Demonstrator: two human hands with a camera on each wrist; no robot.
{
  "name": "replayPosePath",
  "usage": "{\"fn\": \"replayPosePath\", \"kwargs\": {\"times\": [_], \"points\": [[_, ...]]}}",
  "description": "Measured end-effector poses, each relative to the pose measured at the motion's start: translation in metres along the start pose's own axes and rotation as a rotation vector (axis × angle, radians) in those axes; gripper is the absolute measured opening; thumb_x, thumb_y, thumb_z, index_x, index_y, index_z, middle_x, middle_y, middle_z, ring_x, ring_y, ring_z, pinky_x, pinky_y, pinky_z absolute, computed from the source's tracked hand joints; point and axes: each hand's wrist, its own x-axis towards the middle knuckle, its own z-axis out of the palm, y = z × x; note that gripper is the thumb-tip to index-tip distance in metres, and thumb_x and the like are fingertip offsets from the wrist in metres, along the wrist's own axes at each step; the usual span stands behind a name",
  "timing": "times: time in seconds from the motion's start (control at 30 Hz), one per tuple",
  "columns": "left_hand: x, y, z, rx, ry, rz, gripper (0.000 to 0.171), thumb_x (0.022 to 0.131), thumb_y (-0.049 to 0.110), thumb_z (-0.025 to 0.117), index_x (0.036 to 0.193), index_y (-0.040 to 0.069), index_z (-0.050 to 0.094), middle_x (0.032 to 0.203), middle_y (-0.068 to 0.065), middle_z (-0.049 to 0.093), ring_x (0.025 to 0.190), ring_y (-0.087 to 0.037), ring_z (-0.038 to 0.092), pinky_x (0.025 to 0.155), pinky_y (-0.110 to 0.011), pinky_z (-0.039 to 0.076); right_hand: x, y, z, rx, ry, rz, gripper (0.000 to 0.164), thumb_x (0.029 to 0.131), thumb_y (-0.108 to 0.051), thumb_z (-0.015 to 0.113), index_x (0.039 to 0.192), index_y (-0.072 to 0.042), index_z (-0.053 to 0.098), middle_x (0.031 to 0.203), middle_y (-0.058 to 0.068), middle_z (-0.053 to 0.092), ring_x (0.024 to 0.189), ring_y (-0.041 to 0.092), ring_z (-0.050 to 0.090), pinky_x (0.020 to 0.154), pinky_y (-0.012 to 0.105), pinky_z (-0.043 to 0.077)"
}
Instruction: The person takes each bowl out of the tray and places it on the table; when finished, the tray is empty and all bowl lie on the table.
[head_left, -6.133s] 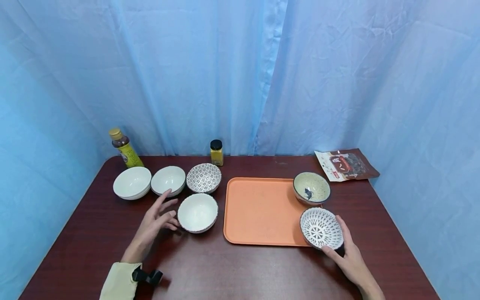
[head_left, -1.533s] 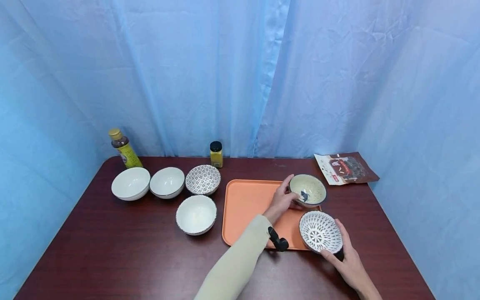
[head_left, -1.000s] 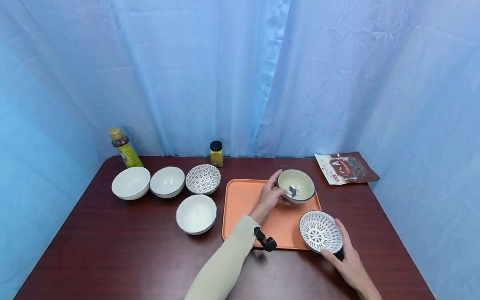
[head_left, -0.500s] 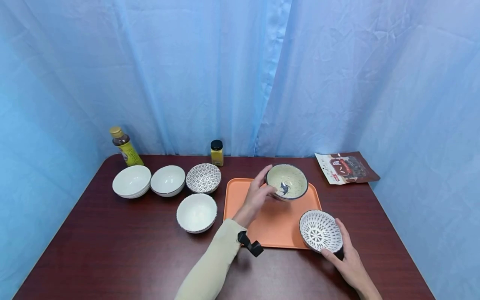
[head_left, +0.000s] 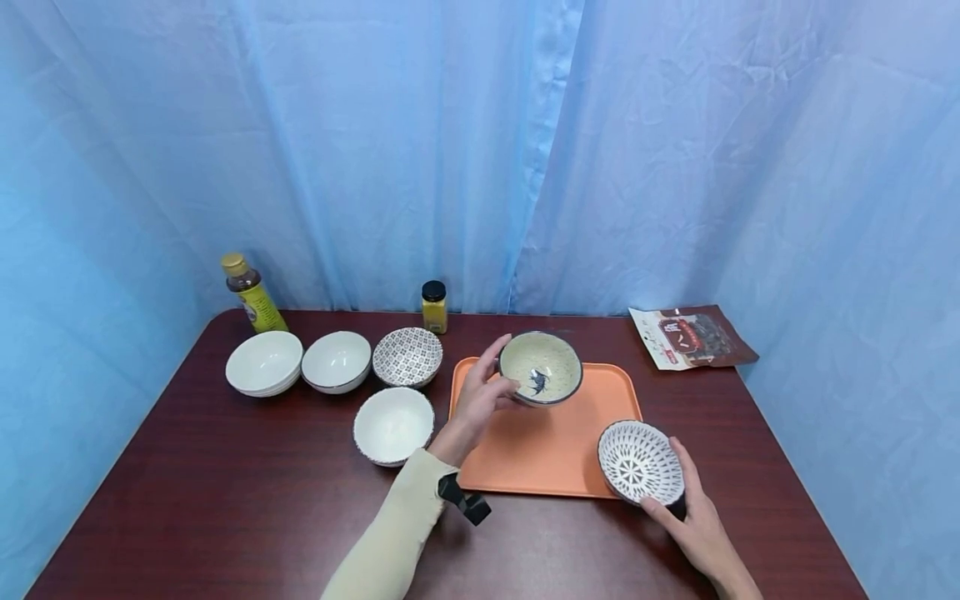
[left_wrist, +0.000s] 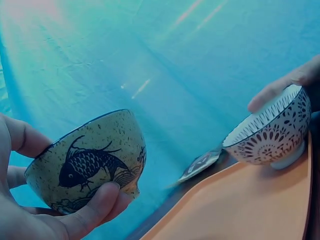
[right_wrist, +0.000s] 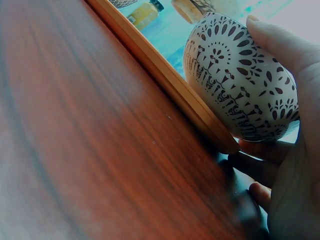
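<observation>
My left hand (head_left: 480, 402) grips a speckled cream bowl (head_left: 542, 367) with a dark rim and a blue fish on it. In the left wrist view the fish bowl (left_wrist: 95, 160) is tilted, thumb on its outer wall and fingers on the far side. It hangs above the orange tray (head_left: 540, 467). My right hand (head_left: 693, 521) holds a white bowl with a dark pattern (head_left: 641, 462) at the tray's near right corner. The right wrist view shows the thumb against the patterned bowl (right_wrist: 240, 75) and fingers below it, near the tray edge.
Left of the tray stand a plain white bowl (head_left: 393, 425), a lattice-patterned bowl (head_left: 407, 357), another white bowl (head_left: 336, 362) and stacked white bowls (head_left: 264, 364). Behind are a sauce bottle (head_left: 253, 293) and a yellow jar (head_left: 434, 308). A snack bag (head_left: 693, 336) lies at the back right.
My left hand went from beside the white bowl to the fish bowl, took hold of it, lifted it and carried it leftward over the tray. The right hand stayed on the patterned bowl.
</observation>
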Motion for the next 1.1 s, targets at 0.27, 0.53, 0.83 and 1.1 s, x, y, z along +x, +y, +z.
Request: {"fn": "replayPosePath", "kwargs": {"times": [0.27,0.53,0.83,1.1], "points": [[-0.010,0.011,-0.023,0.005,0.025,0.063,0.076,0.087,-0.002,0.051,0.158,0.016,0.031,0.149,-0.030,0.040,0.096,-0.032,0.068,0.071,-0.032,0.064,0.001,-0.001,0.001,0.002,0.001,-0.002,0.100,0.093,-0.034,0.068,0.163,-0.024,-0.004,0.165,0.027,0.013,0.146,0.053,0.025,0.105,0.071,0.032],[-0.019,0.016,-0.046,0.014,0.066,0.087,0.078,0.087,-0.005,0.050,0.159,0.015,0.028,0.154,-0.031,0.035,0.093,-0.031,0.070,0.069,-0.029,0.063,0.001,0.000,0.002,0.012,0.003,0.006,0.101,0.092,-0.034,0.069,0.163,-0.026,-0.004,0.167,0.024,0.012,0.145,0.051,0.025,0.107,0.070,0.030],[-0.030,0.023,-0.062,-0.010,0.106,0.048,0.078,0.088,-0.007,0.049,0.159,0.020,0.030,0.153,-0.029,0.037,0.086,-0.025,0.072,0.072,-0.035,0.064,-0.001,0.002,0.002,0.001,-0.007,0.009,0.101,0.093,-0.034,0.068,0.162,-0.028,-0.005,0.167,0.024,0.011,0.145,0.052,0.025,0.106,0.070,0.031],[-0.042,0.033,-0.082,-0.052,0.116,0.047,0.080,0.087,-0.009,0.045,0.160,0.018,0.027,0.154,-0.030,0.034,0.083,-0.021,0.071,0.070,-0.034,0.064,0.001,0.001,0.000,-0.011,-0.013,0.028,0.102,0.093,-0.037,0.068,0.162,-0.027,-0.006,0.167,0.026,0.010,0.146,0.054,0.024,0.105,0.072,0.031]]}}
